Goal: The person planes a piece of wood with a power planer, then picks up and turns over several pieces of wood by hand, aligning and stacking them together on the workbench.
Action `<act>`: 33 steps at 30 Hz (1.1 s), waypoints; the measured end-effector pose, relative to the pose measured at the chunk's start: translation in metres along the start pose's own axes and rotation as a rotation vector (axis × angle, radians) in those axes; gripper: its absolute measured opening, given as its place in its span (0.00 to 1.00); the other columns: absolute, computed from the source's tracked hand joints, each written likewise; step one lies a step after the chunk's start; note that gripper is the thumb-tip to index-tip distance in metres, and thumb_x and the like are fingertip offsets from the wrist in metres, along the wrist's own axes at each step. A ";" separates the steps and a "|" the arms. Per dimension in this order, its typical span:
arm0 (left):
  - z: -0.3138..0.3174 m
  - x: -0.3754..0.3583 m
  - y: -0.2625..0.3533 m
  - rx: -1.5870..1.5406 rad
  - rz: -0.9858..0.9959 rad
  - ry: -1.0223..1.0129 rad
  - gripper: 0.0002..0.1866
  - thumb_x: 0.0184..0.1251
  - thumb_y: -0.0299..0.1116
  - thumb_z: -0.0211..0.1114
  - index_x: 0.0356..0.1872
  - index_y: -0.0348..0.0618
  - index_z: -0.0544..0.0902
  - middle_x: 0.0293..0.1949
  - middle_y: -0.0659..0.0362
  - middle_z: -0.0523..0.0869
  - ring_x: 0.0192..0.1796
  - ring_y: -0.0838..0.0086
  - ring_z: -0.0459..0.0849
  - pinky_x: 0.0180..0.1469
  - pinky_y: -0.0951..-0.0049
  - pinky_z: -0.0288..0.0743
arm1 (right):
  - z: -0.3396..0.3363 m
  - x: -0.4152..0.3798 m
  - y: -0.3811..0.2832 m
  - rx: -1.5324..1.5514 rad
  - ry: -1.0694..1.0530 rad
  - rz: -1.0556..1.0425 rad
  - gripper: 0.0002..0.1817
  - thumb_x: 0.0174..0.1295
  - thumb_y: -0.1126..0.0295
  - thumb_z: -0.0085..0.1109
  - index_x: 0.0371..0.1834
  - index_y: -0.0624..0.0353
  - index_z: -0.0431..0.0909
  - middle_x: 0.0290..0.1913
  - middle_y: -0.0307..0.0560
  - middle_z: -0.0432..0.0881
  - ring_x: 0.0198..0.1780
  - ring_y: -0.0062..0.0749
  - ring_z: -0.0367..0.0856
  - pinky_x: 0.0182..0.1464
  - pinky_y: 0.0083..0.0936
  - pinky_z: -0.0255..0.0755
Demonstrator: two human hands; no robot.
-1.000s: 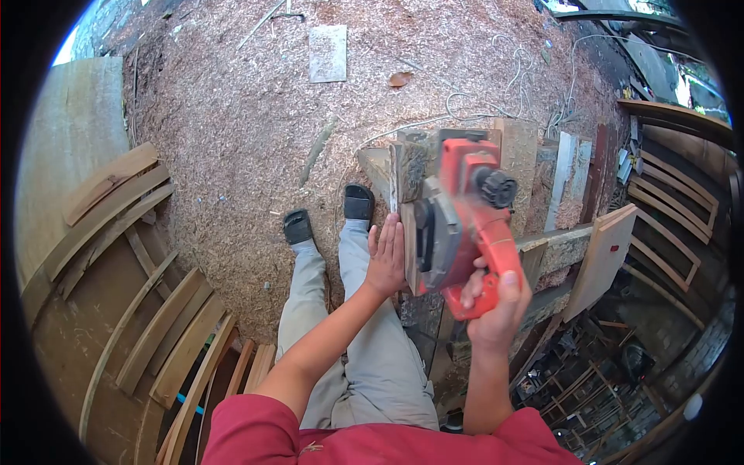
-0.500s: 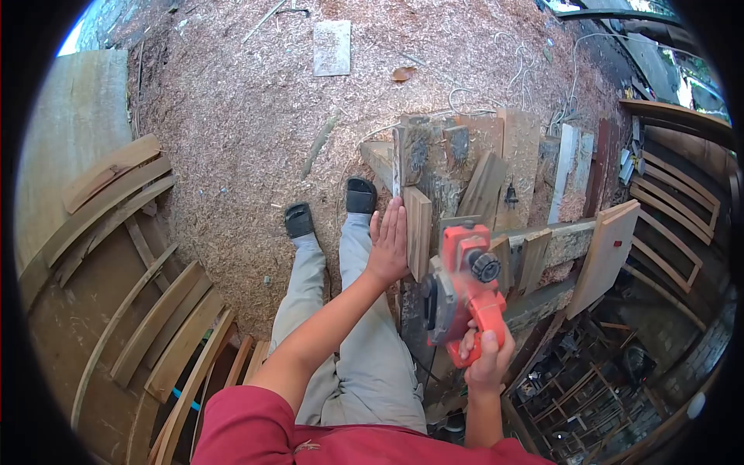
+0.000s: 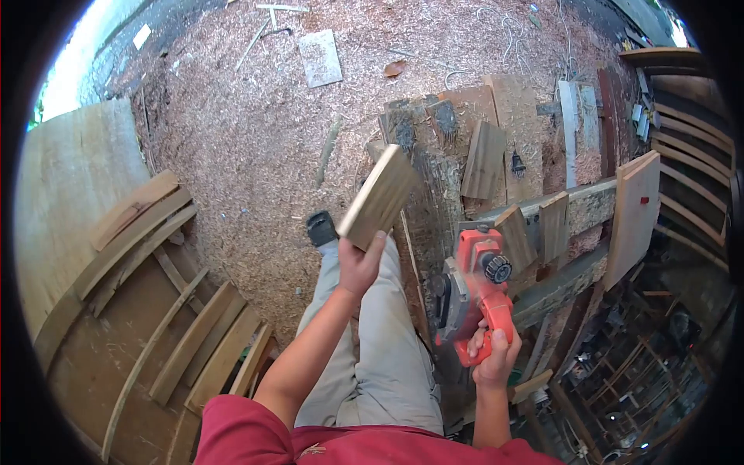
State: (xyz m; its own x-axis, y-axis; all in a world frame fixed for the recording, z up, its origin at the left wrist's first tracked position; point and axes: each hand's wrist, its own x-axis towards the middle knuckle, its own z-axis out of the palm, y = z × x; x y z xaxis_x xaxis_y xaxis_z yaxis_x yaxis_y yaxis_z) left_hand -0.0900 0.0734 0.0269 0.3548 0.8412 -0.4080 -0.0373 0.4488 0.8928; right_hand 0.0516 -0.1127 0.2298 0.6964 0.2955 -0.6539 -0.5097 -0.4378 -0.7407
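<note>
Left grip (image 3: 361, 267) has the near end of a wood block (image 3: 381, 198), by the left edge of the surface (image 3: 438, 198); right grip (image 3: 494, 358) is wrapped round a red planer (image 3: 488, 291). Imo a loose hold could drop the block, and one-handed, that planer might tip.

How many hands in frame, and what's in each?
2: the left hand holds a wooden block; the right hand grips the red planer by its handle. No others visible.
</note>
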 end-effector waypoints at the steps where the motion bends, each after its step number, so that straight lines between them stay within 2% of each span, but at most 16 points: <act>1: -0.006 0.005 0.004 -0.076 -0.068 0.036 0.24 0.79 0.26 0.67 0.72 0.30 0.77 0.64 0.48 0.88 0.66 0.67 0.86 0.72 0.62 0.79 | -0.002 0.001 0.005 0.010 -0.003 -0.005 0.20 0.76 0.57 0.61 0.50 0.69 0.81 0.26 0.42 0.77 0.23 0.23 0.74 0.27 0.23 0.69; 3: -0.013 0.014 0.018 -0.231 -0.182 0.070 0.22 0.79 0.28 0.69 0.69 0.33 0.78 0.63 0.49 0.88 0.65 0.70 0.86 0.71 0.64 0.79 | -0.006 0.001 0.014 0.004 0.010 0.008 0.20 0.76 0.58 0.62 0.50 0.69 0.81 0.26 0.41 0.77 0.24 0.22 0.74 0.28 0.23 0.68; 6: -0.023 0.027 0.019 -0.371 -0.245 0.081 0.23 0.79 0.29 0.68 0.70 0.33 0.77 0.62 0.52 0.87 0.64 0.69 0.86 0.70 0.65 0.78 | -0.012 -0.003 0.024 0.000 0.010 0.037 0.19 0.76 0.59 0.62 0.50 0.69 0.82 0.26 0.40 0.77 0.24 0.21 0.73 0.28 0.22 0.68; 10: -0.027 0.037 0.008 -0.387 -0.269 0.050 0.27 0.76 0.31 0.67 0.72 0.35 0.75 0.63 0.52 0.85 0.65 0.66 0.84 0.70 0.63 0.77 | -0.015 -0.009 0.030 -0.011 -0.010 0.054 0.20 0.76 0.58 0.63 0.49 0.69 0.82 0.26 0.39 0.77 0.24 0.20 0.73 0.28 0.22 0.68; 14: -0.030 0.037 0.000 -0.356 -0.277 0.007 0.27 0.73 0.28 0.67 0.71 0.36 0.75 0.63 0.51 0.85 0.65 0.64 0.84 0.71 0.60 0.76 | -0.015 -0.011 0.035 -0.016 -0.026 0.062 0.21 0.76 0.56 0.63 0.50 0.69 0.82 0.26 0.39 0.77 0.25 0.20 0.73 0.28 0.22 0.67; 33: -0.036 0.033 -0.021 -0.355 -0.322 -0.044 0.25 0.72 0.27 0.66 0.69 0.38 0.76 0.61 0.53 0.86 0.64 0.65 0.84 0.71 0.60 0.76 | -0.009 -0.007 0.034 -0.016 -0.048 0.044 0.23 0.75 0.54 0.65 0.50 0.69 0.82 0.26 0.39 0.78 0.25 0.20 0.74 0.30 0.22 0.68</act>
State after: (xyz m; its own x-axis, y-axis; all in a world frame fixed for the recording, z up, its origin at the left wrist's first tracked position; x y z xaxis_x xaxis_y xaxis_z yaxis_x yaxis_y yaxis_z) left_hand -0.1108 0.1026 -0.0121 0.4394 0.6326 -0.6378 -0.2332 0.7660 0.5990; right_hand 0.0343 -0.1370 0.2106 0.6482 0.3164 -0.6927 -0.5305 -0.4649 -0.7088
